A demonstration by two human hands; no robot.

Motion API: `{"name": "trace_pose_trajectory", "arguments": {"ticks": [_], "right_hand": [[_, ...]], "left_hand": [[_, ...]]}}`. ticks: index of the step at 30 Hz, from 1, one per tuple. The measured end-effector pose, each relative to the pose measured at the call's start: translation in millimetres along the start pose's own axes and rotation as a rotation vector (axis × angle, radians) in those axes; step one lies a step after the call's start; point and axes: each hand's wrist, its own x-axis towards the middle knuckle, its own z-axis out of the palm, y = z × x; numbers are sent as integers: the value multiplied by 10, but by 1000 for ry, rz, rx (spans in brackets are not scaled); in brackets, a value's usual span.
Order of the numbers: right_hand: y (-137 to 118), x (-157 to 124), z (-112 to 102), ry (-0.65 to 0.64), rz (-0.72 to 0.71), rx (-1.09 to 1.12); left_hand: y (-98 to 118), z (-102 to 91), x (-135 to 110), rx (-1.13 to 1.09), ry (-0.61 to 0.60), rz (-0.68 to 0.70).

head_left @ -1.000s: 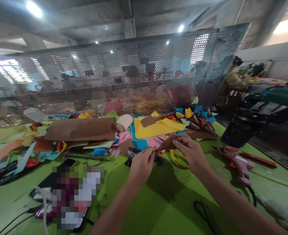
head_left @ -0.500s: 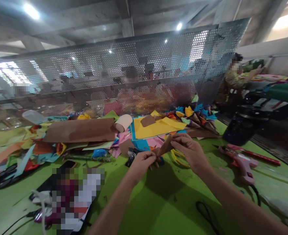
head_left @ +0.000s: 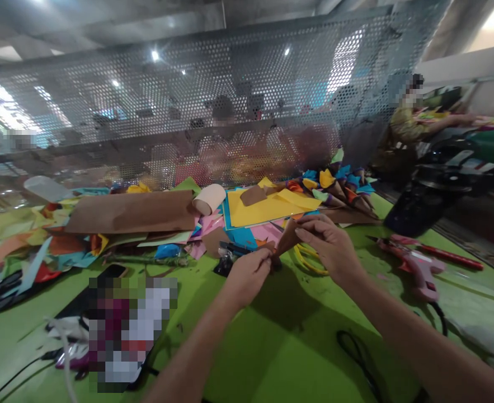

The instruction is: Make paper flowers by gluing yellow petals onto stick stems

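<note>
Above the green table (head_left: 272, 347), a small piece of brown paper (head_left: 287, 236) is held between my two hands. My left hand (head_left: 250, 274) is closed, pinching its lower left end. The fingers of my right hand (head_left: 324, 240) are closed on its upper right edge. The paper looks folded or rolled, but its exact shape is partly hidden by my fingers. Just behind my hands are a coil of yellow cord (head_left: 307, 262) and some dark tools (head_left: 234, 249). Yellow paper sheets (head_left: 255, 210) lie beyond.
A pink glue gun (head_left: 420, 271) and a red stick (head_left: 452, 257) lie at the right. Brown paper cones with coloured tops (head_left: 347, 187) are heaped at the back. A large brown sheet (head_left: 133, 211) and a phone (head_left: 99, 285) are on the left. Behind stands a perforated metal screen (head_left: 179, 112).
The view has tilted slightly downward. Both hands keep their grip on the brown paper, which now shows a wider face. At the right, the other person's arm has stretched forward.
</note>
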Motion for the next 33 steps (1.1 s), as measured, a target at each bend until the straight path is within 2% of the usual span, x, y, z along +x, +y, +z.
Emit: {"name": "trace_pose_trajectory", "arguments": {"ticks": [7,13,19,25,33], "right_hand": [[25,-17,33,11,20,6],[7,-30,42,-3,48,34],[-40,-44,64,-19,4,16],[-30,-57,81,-60,-27,12],[7,-25,67,-147,29,28]], "left_hand": [[-45,122,28,107,86,30],[-112,129,40,-47,87,-9],[-85,147,48,-231,19,-32],[-63,184,78,-350,27,-62],[-107,151,69,-147,111,-56]]}}
